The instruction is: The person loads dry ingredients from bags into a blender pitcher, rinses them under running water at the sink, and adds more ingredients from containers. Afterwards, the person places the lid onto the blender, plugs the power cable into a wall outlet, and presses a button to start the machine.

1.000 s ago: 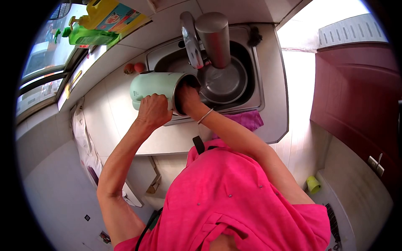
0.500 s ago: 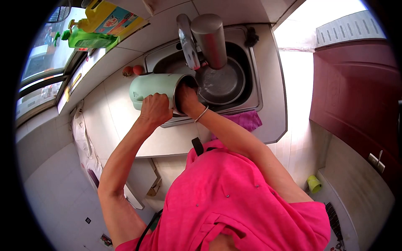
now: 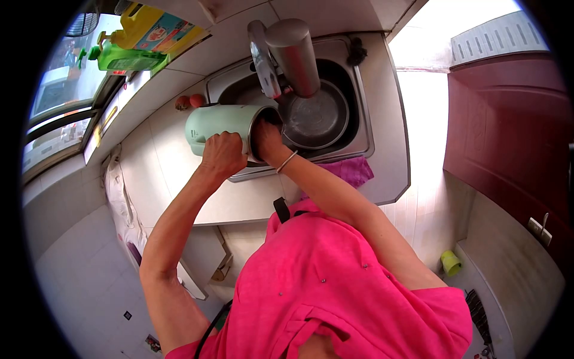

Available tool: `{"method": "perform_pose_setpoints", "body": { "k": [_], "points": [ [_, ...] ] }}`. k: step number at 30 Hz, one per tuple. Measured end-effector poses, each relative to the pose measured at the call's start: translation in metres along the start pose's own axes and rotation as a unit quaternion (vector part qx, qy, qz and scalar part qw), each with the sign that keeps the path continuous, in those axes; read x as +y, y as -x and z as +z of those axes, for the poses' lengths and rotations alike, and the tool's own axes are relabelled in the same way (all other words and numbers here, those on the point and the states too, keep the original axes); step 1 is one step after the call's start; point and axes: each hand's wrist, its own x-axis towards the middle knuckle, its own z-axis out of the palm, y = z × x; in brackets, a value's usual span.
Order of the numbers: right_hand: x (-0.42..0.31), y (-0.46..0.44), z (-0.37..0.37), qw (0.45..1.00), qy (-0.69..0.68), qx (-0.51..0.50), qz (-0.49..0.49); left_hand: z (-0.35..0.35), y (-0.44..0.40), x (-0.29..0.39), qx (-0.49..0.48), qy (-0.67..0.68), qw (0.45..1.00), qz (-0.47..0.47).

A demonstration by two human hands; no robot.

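A pale green jug [image 3: 221, 119] with a metal-rimmed mouth lies tilted on its side over the left edge of the sink, its mouth facing right. My left hand [image 3: 223, 153] is closed around the jug's handle on the side nearest me. Through the mouth goes my right hand [image 3: 267, 142]; its fingers are hidden inside, so I cannot see what they touch. A round metal pan [image 3: 317, 119] sits in the sink basin, just right of the jug's mouth.
Over the sink [image 3: 366, 134] stand a faucet [image 3: 266, 63] and a metal cylinder [image 3: 294, 57]. A purple cloth [image 3: 350, 172] lies at the front rim. Two reddish round items [image 3: 190, 102] rest behind the jug. A green bottle [image 3: 128, 58] and a yellow jug [image 3: 152, 30] stand on the windowsill.
Both hands and the green jug stay almost where they were. The view has shifted very slightly.
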Motion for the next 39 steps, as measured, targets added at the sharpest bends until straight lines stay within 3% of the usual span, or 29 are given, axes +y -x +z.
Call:
{"method": "perform_pose_setpoints", "body": {
  "k": [11,14,36,39],
  "points": [
    [0.006,-0.002,0.009,1.0,-0.011,0.017,-0.004,0.0,-0.004,0.007,0.0,-0.011,1.0,0.009],
    [0.007,-0.002,0.004,1.0,-0.017,0.003,0.007,0.0,-0.003,0.011,0.04,-0.026,0.998,0.034],
    [0.018,0.003,0.008,0.996,-0.079,0.016,0.034,0.001,-0.011,0.024,0.003,-0.019,0.999,0.029],
    [0.02,0.004,0.01,0.988,-0.135,0.067,0.019,0.003,-0.01,0.025,0.019,-0.044,0.998,0.04]
  ]
}}
